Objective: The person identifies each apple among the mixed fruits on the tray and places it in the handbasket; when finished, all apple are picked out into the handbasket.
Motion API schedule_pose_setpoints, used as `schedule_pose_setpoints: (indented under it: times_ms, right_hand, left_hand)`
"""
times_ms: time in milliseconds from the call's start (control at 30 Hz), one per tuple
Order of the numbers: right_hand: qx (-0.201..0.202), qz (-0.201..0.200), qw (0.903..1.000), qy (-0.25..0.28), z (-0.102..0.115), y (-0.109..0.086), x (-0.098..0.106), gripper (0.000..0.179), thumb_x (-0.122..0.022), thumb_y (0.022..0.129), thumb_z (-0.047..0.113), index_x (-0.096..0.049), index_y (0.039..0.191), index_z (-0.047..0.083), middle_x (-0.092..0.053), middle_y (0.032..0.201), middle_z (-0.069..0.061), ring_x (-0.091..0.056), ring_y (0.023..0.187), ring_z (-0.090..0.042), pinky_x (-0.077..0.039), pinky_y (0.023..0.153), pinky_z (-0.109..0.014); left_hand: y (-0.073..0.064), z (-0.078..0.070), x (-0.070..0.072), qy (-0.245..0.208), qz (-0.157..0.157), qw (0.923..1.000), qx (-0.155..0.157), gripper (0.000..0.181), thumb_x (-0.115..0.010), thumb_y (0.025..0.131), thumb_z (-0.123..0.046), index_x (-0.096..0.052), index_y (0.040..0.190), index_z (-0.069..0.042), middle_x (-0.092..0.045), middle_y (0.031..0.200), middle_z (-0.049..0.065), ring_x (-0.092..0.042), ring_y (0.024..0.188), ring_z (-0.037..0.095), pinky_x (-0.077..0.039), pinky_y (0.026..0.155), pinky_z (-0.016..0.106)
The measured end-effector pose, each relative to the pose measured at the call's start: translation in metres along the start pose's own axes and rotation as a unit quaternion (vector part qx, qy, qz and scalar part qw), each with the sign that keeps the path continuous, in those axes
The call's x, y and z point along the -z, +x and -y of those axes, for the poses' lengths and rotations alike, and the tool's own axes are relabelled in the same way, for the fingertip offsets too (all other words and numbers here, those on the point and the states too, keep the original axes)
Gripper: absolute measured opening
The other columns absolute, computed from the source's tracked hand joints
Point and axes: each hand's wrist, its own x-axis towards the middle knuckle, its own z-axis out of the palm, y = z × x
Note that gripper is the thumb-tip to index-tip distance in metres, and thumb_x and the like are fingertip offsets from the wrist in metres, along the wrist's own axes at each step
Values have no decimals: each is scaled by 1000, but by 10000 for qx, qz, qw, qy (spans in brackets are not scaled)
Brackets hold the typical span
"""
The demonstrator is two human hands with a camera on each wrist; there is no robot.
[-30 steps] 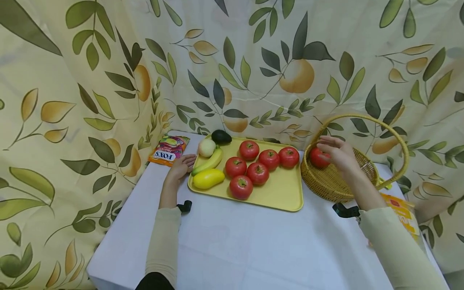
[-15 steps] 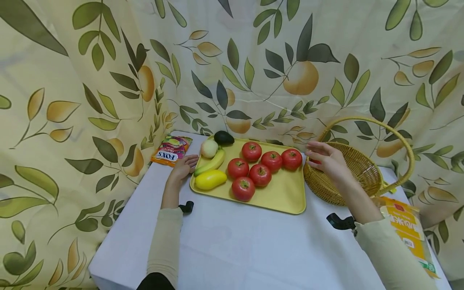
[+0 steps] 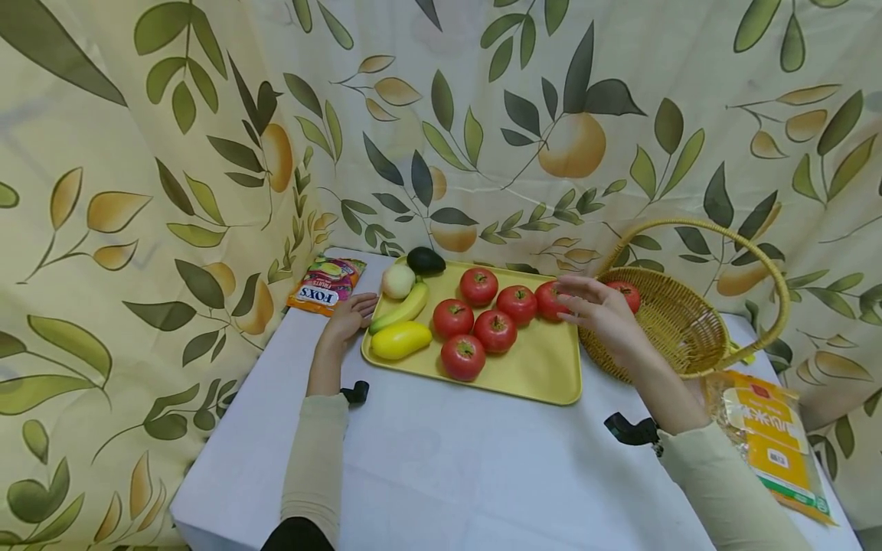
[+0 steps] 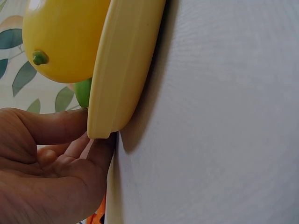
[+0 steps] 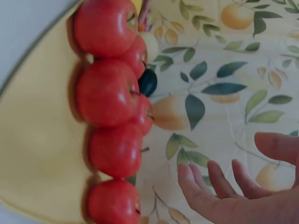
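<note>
1. The right hand (image 3: 598, 310) hangs in the air above the gap between the yellow tray (image 3: 544, 367) and the wicker basket (image 3: 661, 337), fingers spread and relaxed, holding nothing.
2. The left hand (image 3: 347, 317) rests on the white tablecloth (image 3: 441, 459) at the tray's left short edge; the left wrist view shows its fingers loosely bent with the fingertips (image 4: 100, 151) touching the tray's rim.
3. Edges: the tray's right edge lies just beside the basket wall. The tablecloth in front of the tray, toward the person, offers broad open room.
4. Count on the tray: six red tomatoes, the rightmost tomato (image 3: 550, 298) partly hidden behind the right hand's fingers.
5. Also on the tray, at its left end: one white onion (image 3: 397, 282), one dark avocado (image 3: 424, 262), one green banana (image 3: 402, 309) and one yellow mango (image 3: 400, 340).
6. One further tomato in the basket (image 3: 625, 295) lies against the near-left wall, under the arched handle (image 3: 696, 226).
7. Writing: a sweets packet (image 3: 326, 285) at the table's far-left corner reads "FOX'S". A yellow-orange packet (image 3: 775, 448) at the right table edge carries print too small to read.
</note>
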Motion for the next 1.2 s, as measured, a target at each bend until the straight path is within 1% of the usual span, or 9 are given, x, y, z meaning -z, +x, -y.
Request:
schedule_pose_setpoints:
  times_ms: [167, 267, 367, 500, 567, 733, 800, 933, 1200]
  right_hand:
    - [11, 165, 9997, 155, -5, 1, -15, 53, -57, 108, 21, -42, 155, 0, -46, 153, -23, -61, 125, -17, -55, 103, -31]
    - [15, 255, 9990, 368, -9, 2, -23, 52, -58, 108, 17, -43, 153, -3, -47, 152, -23, -64, 119, -10, -57, 100, -31]
    - [-25, 313, 9986, 429, -11, 3, -30, 50, -57, 108, 16, -45, 152, -3, -48, 152, -24, -64, 116, -8, -59, 97, -30]
    - [-95, 450, 9977, 501, -16, 5, -39, 51, -57, 108, 16, -44, 152, -4, -46, 154, -27, -62, 122, -16, -59, 97, -32]
    - [-90, 536, 9972, 516, -19, 6, -43, 52, -57, 108, 16, -43, 153, -5, -45, 154, -29, -60, 126, -24, -59, 98, -34]
    - [-62, 674, 9966, 470, -26, 6, -53, 50, -58, 107, 17, -46, 151, -4, -49, 151, -30, -52, 136, -44, -55, 104, -46]
    - [-88, 716, 9963, 468, -28, 6, -57, 50, -58, 107, 18, -47, 151, -3, -49, 151, -29, -49, 138, -48, -52, 107, -52]
    - [-193, 788, 9955, 498, -30, 6, -64, 52, -59, 107, 19, -45, 151, -3, -49, 152, -28, -47, 140, -48, -45, 111, -61]
    - [-253, 965, 9938, 486, -39, 7, -78, 53, -60, 107, 19, -46, 151, -5, -49, 153, -27, -49, 139, -44, -44, 112, -63]
  left_hand:
    - [0, 0, 0, -36, -5, 10000, 9, 63, -46, 98, 19, -46, 156, -7, -50, 158, 13, -46, 147, 26, -38, 121, 40]
    - [0, 0, 0, -71, -3, 10000, 28, 63, -46, 99, 19, -46, 156, -8, -50, 158, 13, -46, 147, 25, -38, 121, 40]
    - [0, 0, -1, -65, -19, 10000, 70, 63, -46, 98, 19, -47, 156, -9, -50, 158, 12, -46, 147, 25, -38, 121, 40]
    - [1, 0, -1, -50, -54, 9999, 106, 63, -47, 99, 18, -47, 155, -10, -51, 158, 11, -47, 146, 25, -39, 121, 39]
    - [0, 0, -1, -58, -46, 9999, 87, 63, -46, 99, 18, -47, 156, -9, -50, 158, 12, -46, 147, 25, -39, 121, 40]
    - [1, 1, -2, -71, -43, 10000, 17, 63, -45, 99, 19, -46, 156, -7, -49, 158, 14, -46, 147, 26, -38, 121, 40]
    - [1, 1, -2, -82, -42, 10000, 30, 63, -46, 98, 20, -46, 156, -7, -49, 158, 14, -46, 147, 26, -38, 121, 40]
    - [0, 0, -2, -103, -20, 9999, 88, 63, -46, 99, 19, -46, 156, -8, -49, 159, 14, -45, 148, 26, -38, 122, 39]
    - [0, 0, -2, -52, -40, 9999, 105, 64, -46, 99, 19, -46, 156, -9, -49, 159, 13, -45, 147, 26, -38, 121, 39]
